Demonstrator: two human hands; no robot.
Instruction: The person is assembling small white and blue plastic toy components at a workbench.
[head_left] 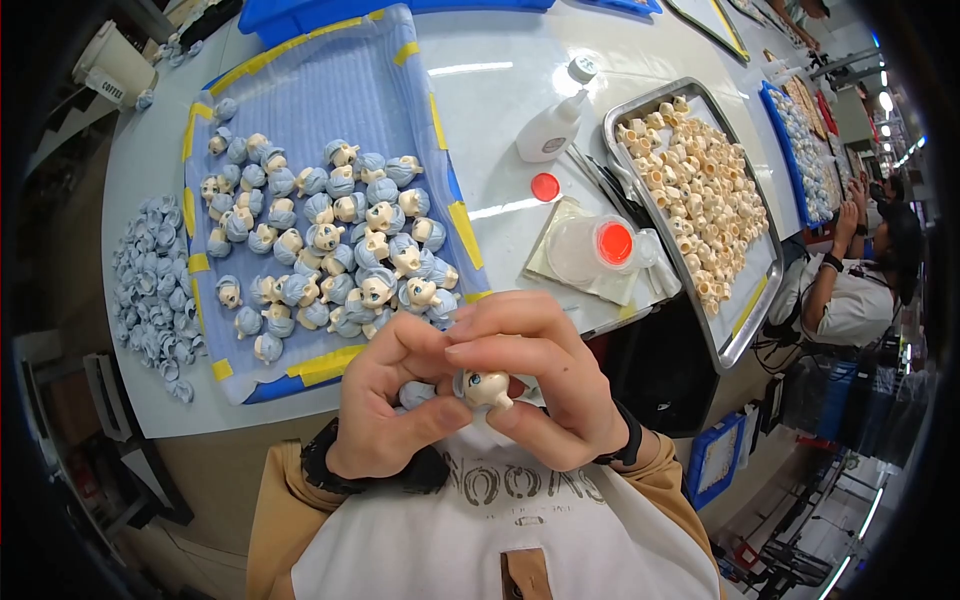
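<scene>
Close to my chest, a small doll head (485, 390) with a cream face, a painted blue eye and light blue hair is held between both hands. My right hand (550, 375) curls around it, its fingers closed on the head. My left hand (390, 405) presses in from the other side, thumb against the head. In the left palm sits a light blue hair piece (415, 394), partly covered by the thumb. Fingers hide the top of the head. Just beyond my hands, many similar blue-haired doll heads (325, 237) lie on a cloth-lined blue tray (310, 85) edged with yellow tape.
Loose blue hair pieces (150, 290) are heaped at the left. On the right are a metal tray (735, 350) of cream face parts (700, 190), a white squeeze bottle (548, 130) and a jar with red contents (614, 242). A co-worker (850, 290) sits at far right.
</scene>
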